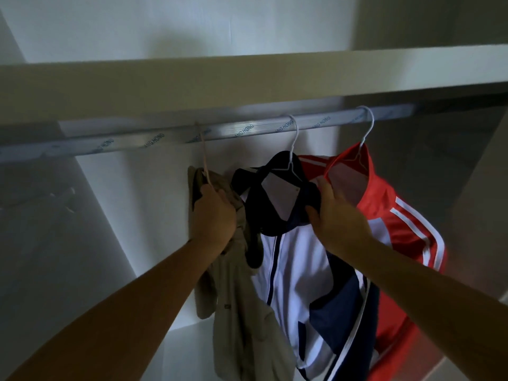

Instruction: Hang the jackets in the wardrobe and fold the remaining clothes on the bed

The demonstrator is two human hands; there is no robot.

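Observation:
Three jackets hang from the wardrobe rail (pixel 242 130). A beige jacket (pixel 242 312) is at the left on a tan hanger (pixel 204 155) whose hook is over the rail. My left hand (pixel 213 213) grips the beige jacket at its collar, just under the hook. A white and navy jacket (pixel 299 276) hangs in the middle on a white hanger (pixel 294 141). My right hand (pixel 334 213) pinches its navy collar on the right side. A red jacket with white stripes (pixel 384 204) hangs at the right on a second white hanger (pixel 367 130).
A pale shelf board (pixel 247 81) runs just above the rail. The white back wall (pixel 154 210) of the wardrobe lies behind the jackets, a side panel (pixel 478 204) stands at the right. The rail's left stretch (pixel 82 145) carries nothing.

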